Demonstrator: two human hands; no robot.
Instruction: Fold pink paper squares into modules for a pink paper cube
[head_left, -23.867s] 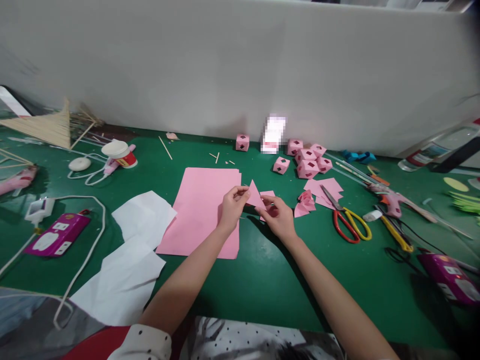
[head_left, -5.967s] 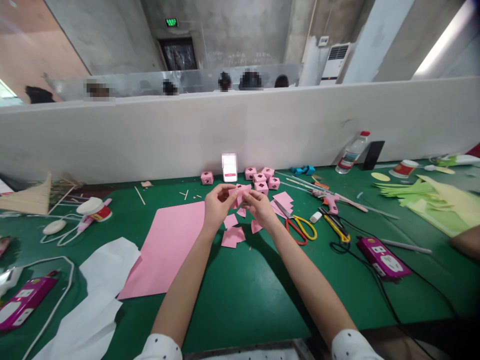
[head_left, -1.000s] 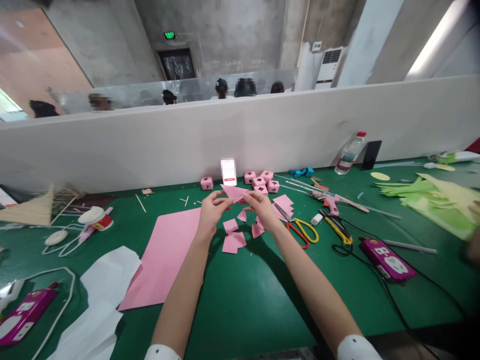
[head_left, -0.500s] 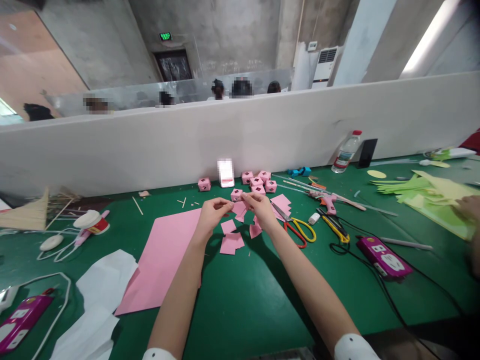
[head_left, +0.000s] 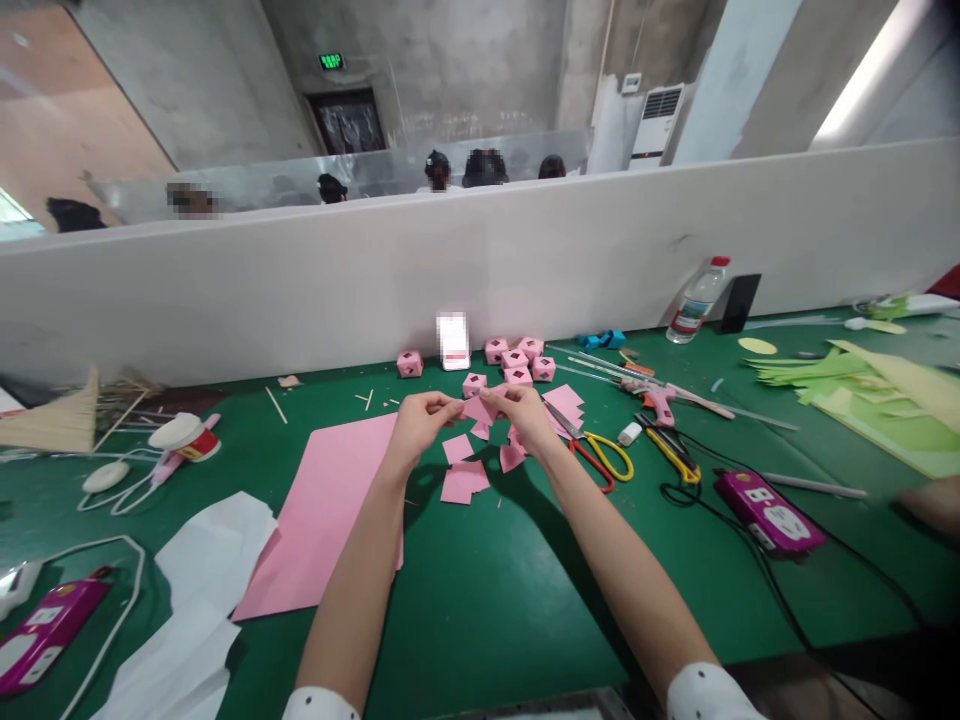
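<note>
Between my two hands is a small pink paper piece (head_left: 477,410), pinched at its edges. The fingertips of my left hand (head_left: 421,425) close on its left side, those of my right hand (head_left: 527,415) on its right. Pink squares of paper (head_left: 463,480) lie on the table just below. Several folded pink paper cubes (head_left: 515,358), with dark diamond openings, stand behind my hands, and one more cube (head_left: 409,364) sits apart to the left. Beside my right hand lie scissors (head_left: 604,458) with red and yellow handles. A large pink sheet (head_left: 330,510) extends under my left forearm.
A lit phone (head_left: 454,342) leans on the white partition (head_left: 300,290). To the right are a pink glue gun (head_left: 658,398), a yellow cutter (head_left: 675,455), a purple power strip (head_left: 772,512) with cables and a bottle (head_left: 697,300). White paper (head_left: 210,560) lies left. Another person's hand (head_left: 934,505) shows far right.
The pink paper between my fingers now shows flatter and more fully. My hands have barely shifted. The other person's hand at the far right has moved down toward the table's near side.
</note>
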